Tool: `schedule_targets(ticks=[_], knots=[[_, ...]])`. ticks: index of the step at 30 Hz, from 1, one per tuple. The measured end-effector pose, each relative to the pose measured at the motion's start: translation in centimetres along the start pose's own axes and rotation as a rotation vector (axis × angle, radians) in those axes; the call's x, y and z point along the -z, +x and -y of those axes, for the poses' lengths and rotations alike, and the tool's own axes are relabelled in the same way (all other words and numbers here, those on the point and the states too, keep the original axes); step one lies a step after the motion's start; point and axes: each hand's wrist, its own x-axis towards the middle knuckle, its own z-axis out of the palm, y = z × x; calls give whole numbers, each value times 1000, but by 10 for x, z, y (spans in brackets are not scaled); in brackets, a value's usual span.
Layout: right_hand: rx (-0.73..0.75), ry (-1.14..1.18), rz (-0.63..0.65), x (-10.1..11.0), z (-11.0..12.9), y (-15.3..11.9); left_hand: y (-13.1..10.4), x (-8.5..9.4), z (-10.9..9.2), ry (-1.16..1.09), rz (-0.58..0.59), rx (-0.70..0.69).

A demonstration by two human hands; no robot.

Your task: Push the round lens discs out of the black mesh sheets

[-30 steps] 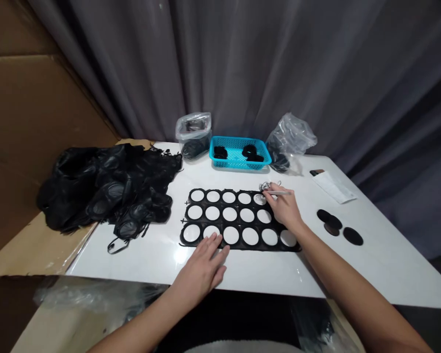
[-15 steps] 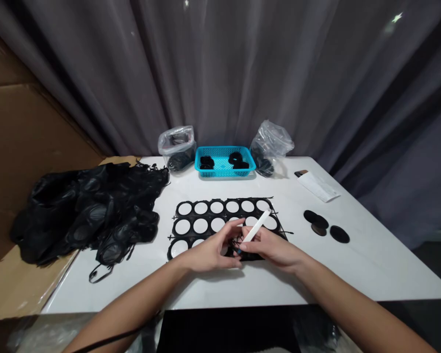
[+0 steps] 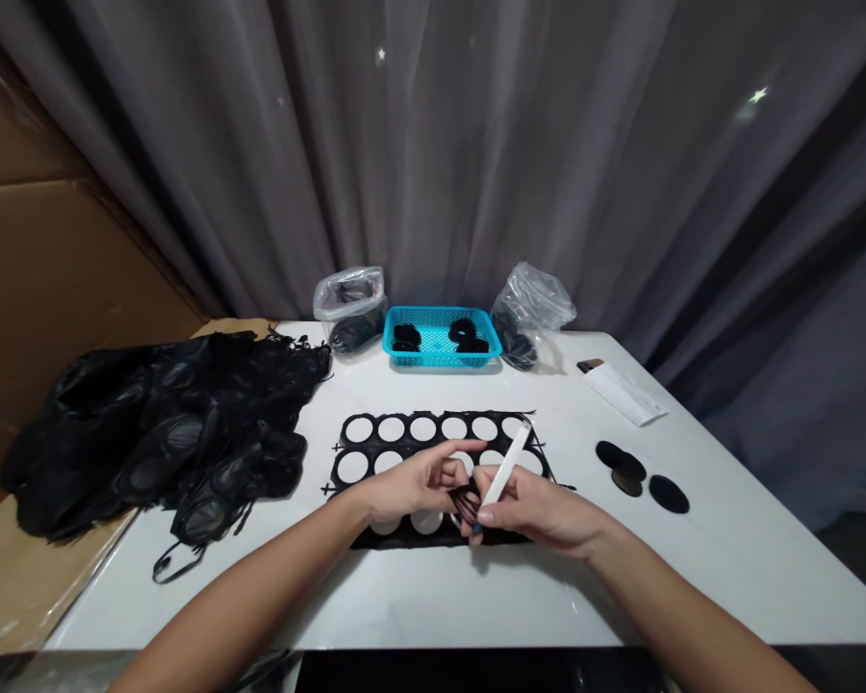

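The black sheet of punched circles lies mid-frame on the counter, every hole already emptied, while the right hand grips a white tool and the left hand pinches thin black strands.

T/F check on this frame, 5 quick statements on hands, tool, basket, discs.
1. The right hand holds a white pen-like tool. True.
2. The left hand lies flat on bare table. False: it is raised over the black punched sheet, pinching black strands.
3. The turquoise basket is empty. False: it holds black rings.
4. Loose black discs lie right of the sheet. True.
5. Black scrap pile lies to the left. True.
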Motion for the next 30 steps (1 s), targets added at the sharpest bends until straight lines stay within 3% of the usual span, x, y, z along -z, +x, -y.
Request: schedule_targets(ticks=[5, 9, 17, 26, 28, 30], knots=[[64, 58, -351, 18, -4, 15, -5, 2, -11, -59, -398, -26], [50, 162, -417, 22, -9, 28, -14, 0, -21, -135, -561, 47], [8, 207, -362, 11, -1, 32, -37, -3, -41, -246, -558, 119], [-33, 151, -300, 12, -9, 45, -50, 8, -35, -253, -511, 87], [-34, 141, -298, 12, -5, 50, -54, 14, -31, -180, -503, 80], [-33, 97, -312, 13, 4, 57, -61, 23, -25, 36, -517, 40]])
